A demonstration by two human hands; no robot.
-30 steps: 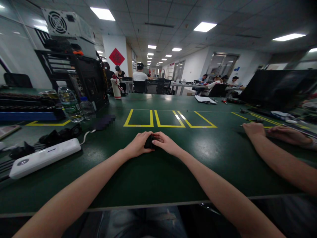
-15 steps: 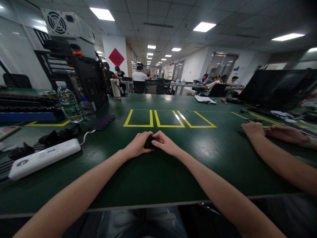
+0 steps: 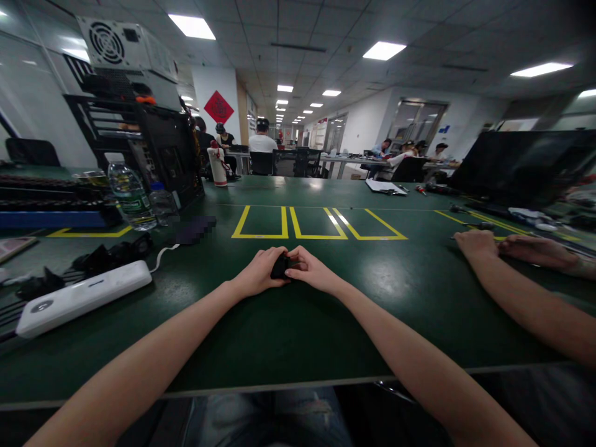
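Note:
My left hand [image 3: 257, 275] and my right hand [image 3: 313, 270] meet in the middle of the green table [image 3: 288, 335], both resting on its surface. Their fingers are curled round a small black object [image 3: 280, 267] held between them; most of it is hidden by the fingers. Just beyond the hands lie three yellow taped rectangles [image 3: 316, 223] on the tabletop.
A white power strip [image 3: 81, 297], black cables, water bottles [image 3: 131, 195] and a black computer case [image 3: 153, 149] stand at the left. Another person's arms and hands [image 3: 503, 261] rest on the table at the right, near a dark monitor [image 3: 521, 164]. People sit at desks far behind.
My fingers have shifted slightly on the small black object; the hands stay in the same spot. The other person's hands have barely moved.

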